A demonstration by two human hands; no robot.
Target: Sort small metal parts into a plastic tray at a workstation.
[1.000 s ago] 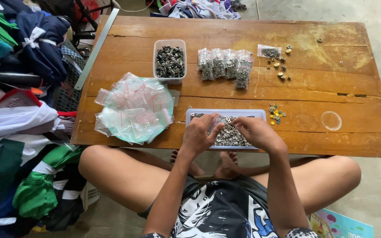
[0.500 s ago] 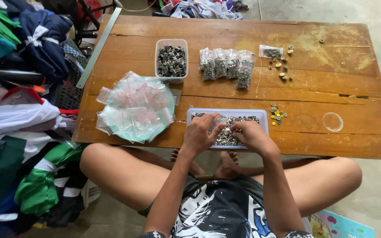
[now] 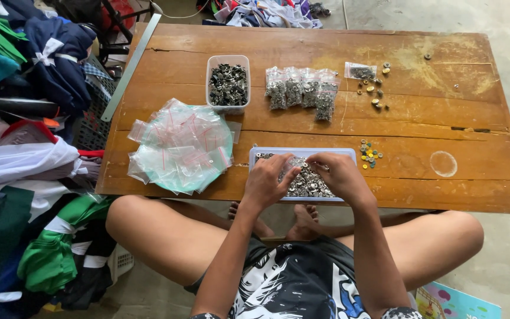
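Both hands are over the shallow tray (image 3: 267, 155) at the near edge of the wooden table (image 3: 432, 118), right above the heap of small metal snaps (image 3: 308, 184) inside it. The left hand (image 3: 267, 182) and right hand (image 3: 340, 176) pinch a small clear bag (image 3: 296, 165) between them, fingers curled onto it. To the left lies a pile of empty zip bags (image 3: 181, 145). Farther back stand a tub of snaps (image 3: 227, 82) and a row of filled bags (image 3: 302, 88).

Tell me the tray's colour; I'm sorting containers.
The tray under both hands is pale blue, clearest in the head view.
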